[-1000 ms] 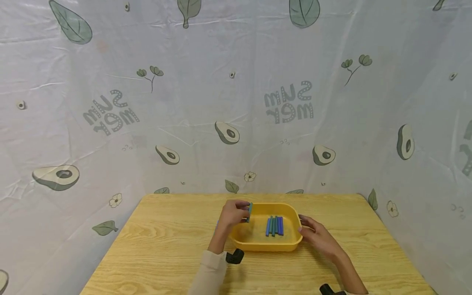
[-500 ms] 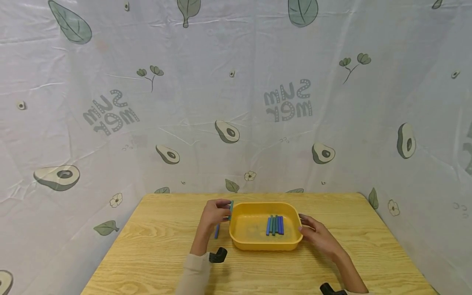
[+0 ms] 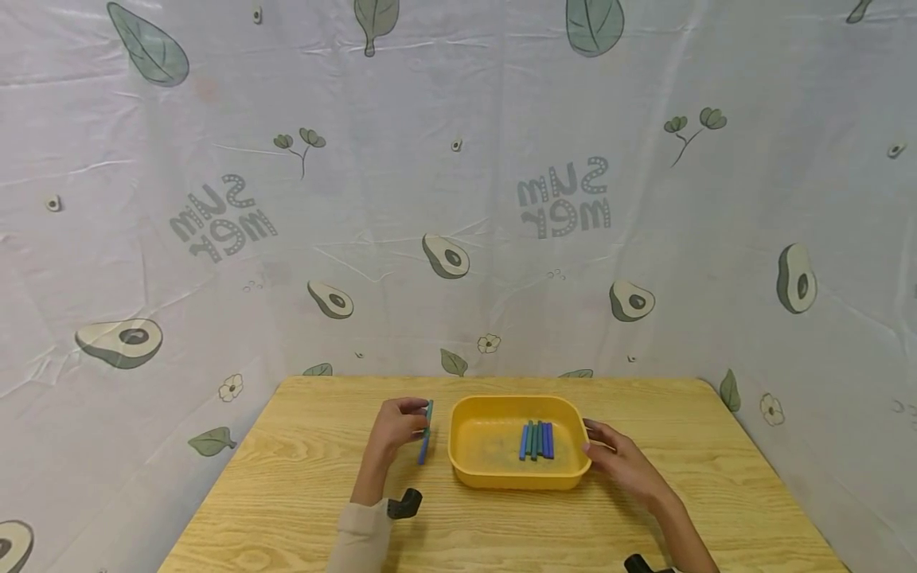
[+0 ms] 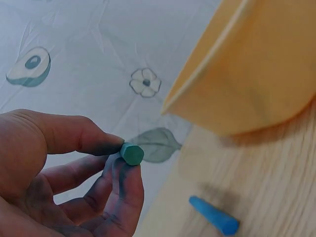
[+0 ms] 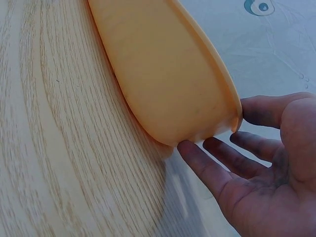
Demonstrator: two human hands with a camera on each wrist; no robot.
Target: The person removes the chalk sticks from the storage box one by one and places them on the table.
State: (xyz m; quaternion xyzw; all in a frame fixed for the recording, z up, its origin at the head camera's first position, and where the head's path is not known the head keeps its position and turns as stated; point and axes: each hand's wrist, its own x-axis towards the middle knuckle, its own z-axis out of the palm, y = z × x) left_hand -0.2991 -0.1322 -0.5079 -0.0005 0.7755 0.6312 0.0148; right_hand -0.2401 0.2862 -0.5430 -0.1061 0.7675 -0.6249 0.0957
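My left hand pinches a green chalk stick between thumb and fingertips, left of the yellow tray. On the table close by lies a blue chalk stick, which the green one overlaps in the head view; the left wrist view shows the two apart. Dark dust marks the fingers. At the tray's right end, my right hand touches the outside with extended fingertips, its thumb at the rim. Inside the tray, several blue, green and purple chalk sticks lie side by side toward the right.
The tray stands on a light wooden table, toward its back edge. Behind it hangs a pale curtain printed with avocados and leaves. Chalk dust smudges the tray's floor.
My left hand has carried the green chalk stick leftward from over the tray to beside the blue one on the table. My right hand stays at the tray's right end.
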